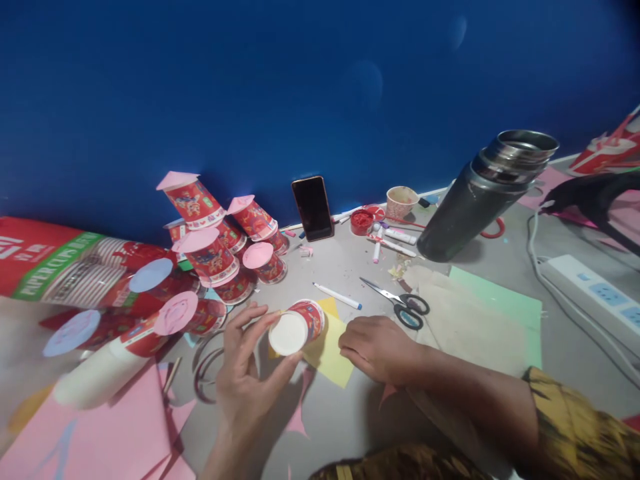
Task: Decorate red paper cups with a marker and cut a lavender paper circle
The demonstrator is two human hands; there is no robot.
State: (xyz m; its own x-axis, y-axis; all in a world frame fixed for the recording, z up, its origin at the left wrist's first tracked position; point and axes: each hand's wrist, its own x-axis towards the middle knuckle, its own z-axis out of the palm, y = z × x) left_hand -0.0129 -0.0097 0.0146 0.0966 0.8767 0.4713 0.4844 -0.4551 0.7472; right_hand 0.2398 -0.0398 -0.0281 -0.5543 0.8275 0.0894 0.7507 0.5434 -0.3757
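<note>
And here we are over the grey tabletop (340, 263), with the paper cup (289, 333) right in the middle of it all, its white round end turned up towards us and its red printed side leaning away over the yellow paper (335, 350). We judge it a featherweight: thin card, a little smooth on the outside, springy under a gentle pinch and easily dented by a hard one. The firm edge around that white end looks like our best place to take hold, with the wall lower down likely to buckle first (squeeze there and we expect a crease!). And look at the left hand (249, 367), fingers spread in a loose C, the forefinger at the upper left of the white end, the thumb at its lower right, so the cup sits between them, lightly held as far as we can see, and well clear of the palm. Across to the right hand (380, 350), and it rests beside the yellow paper with its fingers curled under; we cannot tell whether they grip anything. The cup lies to its left, apart from those knuckles, while the scissors (395, 295) and the white marker (337, 295) lie just beyond.
</note>
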